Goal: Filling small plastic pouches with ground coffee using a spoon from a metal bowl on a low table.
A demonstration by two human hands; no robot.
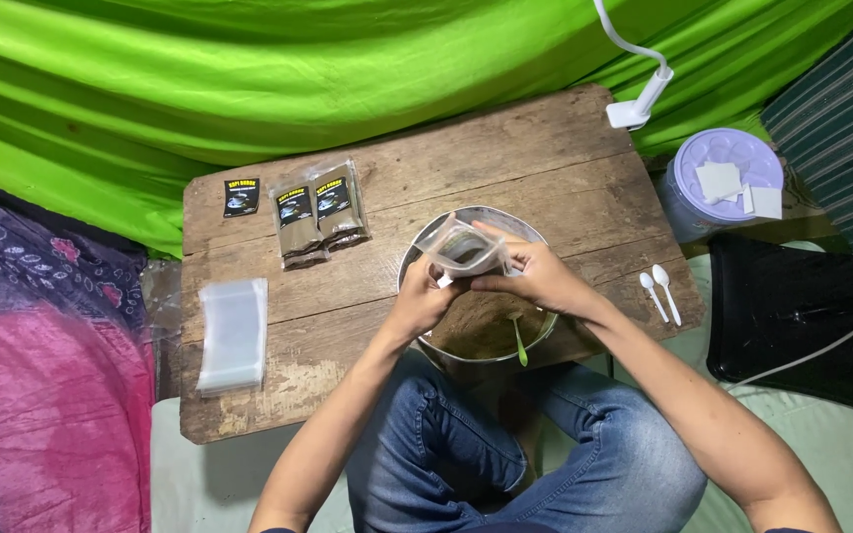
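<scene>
Both hands hold a small clear plastic pouch (463,247) over a round metal bowl (417,259). The left hand (419,301) pinches the pouch's lower left edge between thumb and fingers; the right hand (535,278) pinches its right edge, fingers curled close together. Directly below the fingers, inside the bowl, lies brownish material with a green spoon (519,340) resting in it. Left of the left fingers, on the wooden table (545,168), sit filled brown packets (320,212) with dark labels, one loose dark label (241,196), and a stack of empty clear bags (233,333). Right of the right fingers lie two white spoons (660,291), well apart.
</scene>
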